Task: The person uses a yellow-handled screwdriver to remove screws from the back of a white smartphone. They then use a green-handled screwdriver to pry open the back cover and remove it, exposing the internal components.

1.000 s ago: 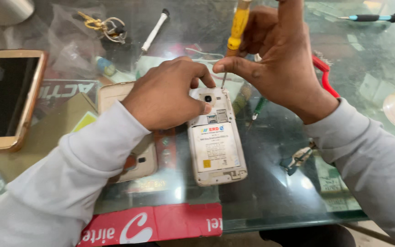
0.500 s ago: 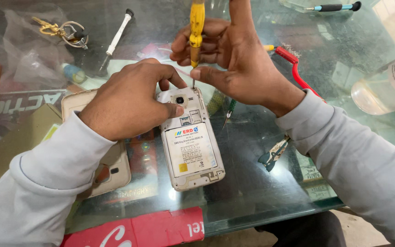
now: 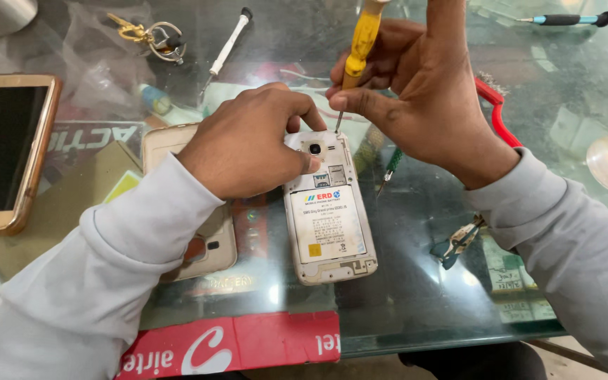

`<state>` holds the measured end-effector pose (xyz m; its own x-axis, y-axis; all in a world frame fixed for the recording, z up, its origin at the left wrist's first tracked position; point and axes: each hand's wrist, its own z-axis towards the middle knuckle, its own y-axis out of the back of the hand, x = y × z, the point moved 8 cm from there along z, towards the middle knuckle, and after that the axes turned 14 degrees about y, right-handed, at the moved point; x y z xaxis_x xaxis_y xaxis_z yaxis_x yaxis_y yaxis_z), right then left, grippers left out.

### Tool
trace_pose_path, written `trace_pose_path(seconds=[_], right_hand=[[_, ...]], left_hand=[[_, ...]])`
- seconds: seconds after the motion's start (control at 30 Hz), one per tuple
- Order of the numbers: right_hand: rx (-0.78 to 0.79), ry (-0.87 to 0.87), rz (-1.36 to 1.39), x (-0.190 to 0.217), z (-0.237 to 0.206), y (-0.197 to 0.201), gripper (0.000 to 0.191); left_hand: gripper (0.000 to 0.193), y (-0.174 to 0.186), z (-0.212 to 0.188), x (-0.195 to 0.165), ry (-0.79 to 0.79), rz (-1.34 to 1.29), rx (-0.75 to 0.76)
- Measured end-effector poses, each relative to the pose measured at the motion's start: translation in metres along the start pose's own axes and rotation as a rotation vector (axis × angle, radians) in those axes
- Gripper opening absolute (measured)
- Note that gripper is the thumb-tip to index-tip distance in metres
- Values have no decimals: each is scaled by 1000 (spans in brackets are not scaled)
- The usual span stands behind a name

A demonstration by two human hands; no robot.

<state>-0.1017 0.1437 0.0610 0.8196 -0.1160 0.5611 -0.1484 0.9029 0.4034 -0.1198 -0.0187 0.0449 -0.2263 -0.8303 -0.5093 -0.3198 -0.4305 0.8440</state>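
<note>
Compared with half a second earlier, both hands and the opened white smartphone [image 3: 328, 211] sit slightly further right and lower in view, and the gold-framed phone with a dark screen [image 3: 5, 151] at the left edge shows far more of itself; the grip on the tool looks unchanged.

The opened white smartphone lies face down on the glass-topped table [image 3: 416, 295], its back cover off. A white battery with a printed label and a small yellow square fills the lower half of the body; above it sit a metal card slot and the round camera lens. The frame is scuffed and cream-white.

The left hand [image 3: 248, 144] comes in from the lower left in a pale grey sleeve, fingers curled narrow and pinched on the phone's upper left corner, thumb pressing beside the lens. The right hand [image 3: 423, 105] comes in from the right, closed around a yellow-handled screwdriver [image 3: 360, 46] held nearly upright, its thin shaft reaching the phone's top right corner; the index finger points up, away from the handle.

A gold phone back cover [image 3: 205, 239] lies just beside the phone, partly under the left forearm. Red-handled pliers [image 3: 490, 105] show behind the right wrist, and a white-handled screwdriver [image 3: 226, 46] and a bunch of keys [image 3: 142, 32] lie further up the table.
</note>
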Motion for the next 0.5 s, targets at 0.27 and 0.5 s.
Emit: trace_pose_path(seconds=[0.27, 0.5], right_hand=[[30, 101, -447, 15, 16, 7, 72], [333, -216, -819, 41, 64, 10, 41]], left_hand=[[43, 0, 3, 2, -9, 26, -2], [42, 3, -2, 5, 10, 25, 4]])
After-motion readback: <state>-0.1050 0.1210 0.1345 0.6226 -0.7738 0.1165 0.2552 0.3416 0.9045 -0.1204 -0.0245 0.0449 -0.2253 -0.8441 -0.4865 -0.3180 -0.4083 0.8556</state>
